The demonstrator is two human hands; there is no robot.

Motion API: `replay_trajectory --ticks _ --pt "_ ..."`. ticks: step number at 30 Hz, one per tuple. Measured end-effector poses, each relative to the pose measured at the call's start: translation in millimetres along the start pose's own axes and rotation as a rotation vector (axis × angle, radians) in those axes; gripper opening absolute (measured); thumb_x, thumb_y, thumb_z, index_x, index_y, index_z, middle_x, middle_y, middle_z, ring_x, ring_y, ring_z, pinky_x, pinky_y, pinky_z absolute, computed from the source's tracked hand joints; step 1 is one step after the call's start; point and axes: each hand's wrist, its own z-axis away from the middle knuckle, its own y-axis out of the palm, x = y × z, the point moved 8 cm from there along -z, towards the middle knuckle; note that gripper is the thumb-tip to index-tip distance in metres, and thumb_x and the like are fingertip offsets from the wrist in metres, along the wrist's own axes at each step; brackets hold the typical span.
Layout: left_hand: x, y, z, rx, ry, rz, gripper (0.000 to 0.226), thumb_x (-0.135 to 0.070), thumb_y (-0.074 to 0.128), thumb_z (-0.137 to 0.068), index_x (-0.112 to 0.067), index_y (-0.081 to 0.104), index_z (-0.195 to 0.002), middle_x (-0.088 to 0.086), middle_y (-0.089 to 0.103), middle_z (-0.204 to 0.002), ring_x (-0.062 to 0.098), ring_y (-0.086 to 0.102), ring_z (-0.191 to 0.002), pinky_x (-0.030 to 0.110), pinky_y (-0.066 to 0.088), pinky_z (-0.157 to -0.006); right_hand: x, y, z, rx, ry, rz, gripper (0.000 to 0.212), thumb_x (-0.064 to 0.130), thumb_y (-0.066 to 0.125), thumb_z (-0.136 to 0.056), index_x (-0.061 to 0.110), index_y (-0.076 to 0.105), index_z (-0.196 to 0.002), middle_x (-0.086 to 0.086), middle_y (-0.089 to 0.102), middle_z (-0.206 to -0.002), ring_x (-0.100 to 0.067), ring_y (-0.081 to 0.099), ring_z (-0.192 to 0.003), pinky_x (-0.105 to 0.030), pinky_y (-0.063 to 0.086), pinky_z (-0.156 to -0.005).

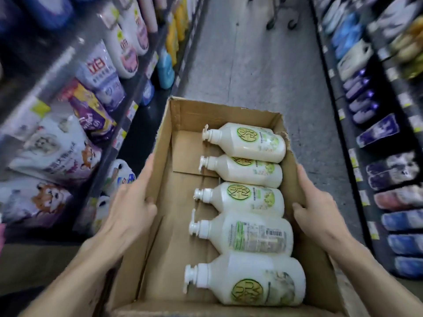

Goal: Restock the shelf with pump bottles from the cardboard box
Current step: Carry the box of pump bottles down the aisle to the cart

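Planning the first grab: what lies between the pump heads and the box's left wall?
Bare cardboard floor, seen in the head view. The five pump bottles lie along the right side of the cardboard box.

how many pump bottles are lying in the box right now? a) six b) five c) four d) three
b: five white bottles lie on their sides in a row along the right side of the box, pumps pointing left.
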Motion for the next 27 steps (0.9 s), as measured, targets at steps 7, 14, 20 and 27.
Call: replay_trajectory --ticks 7,14,20,27 --pt "-148 -182 8 -0.139 0.213 -0.007 0.102 -0.003 0.058 -0.070 -0.050 0.015 -0.150 0.024 0.069 -0.108 0.041 0.063 -0.099 0.039 0.051 -0.074 57 -214 48 -0.150 -0.016 -0.011 0.097 0.002 0.057 -0.081 0.045 0.011 -0.154 -0.017 0.066 -0.116 -0.035 0.062 -0.099 -0.046 0.054 -0.081" --pt "-241 -276 25 -0.143 0.291 0.046 0.098 -0.004 0.054 -0.068 -0.049 0.022 -0.149 0.019 0.069 -0.103 0.037 0.063 -0.092 0.033 0.050 -0.071 76 -337 108 -0.234 0.029 -0.001 0.094 0.001 0.053 -0.084 0.038 0.005 -0.157 -0.009 0.060 -0.131 -0.034 0.058 -0.111 -0.041 0.052 -0.082" --pt "-297 -289 37 -0.128 0.344 0.059 0.093 -0.007 0.051 -0.072 -0.045 0.021 -0.151 0.014 0.065 -0.123 0.032 0.062 -0.106 0.031 0.050 -0.077 74 -383 144 -0.279 0.042 -0.019 0.089 -0.002 0.051 -0.085 0.036 0.012 -0.156 -0.010 0.064 -0.126 -0.021 0.052 -0.082 -0.032 0.049 -0.065" --pt "-351 -281 31 -0.068 0.377 0.109 0.094 0.001 0.044 -0.075 -0.053 0.019 -0.148 0.009 0.065 -0.087 0.019 0.055 -0.052 0.024 0.036 -0.037 49 -423 127 -0.309 0.077 0.047 0.082 0.001 0.046 -0.083 0.030 0.019 -0.155 -0.012 0.064 -0.124 -0.033 0.058 -0.100 -0.034 0.045 -0.067"
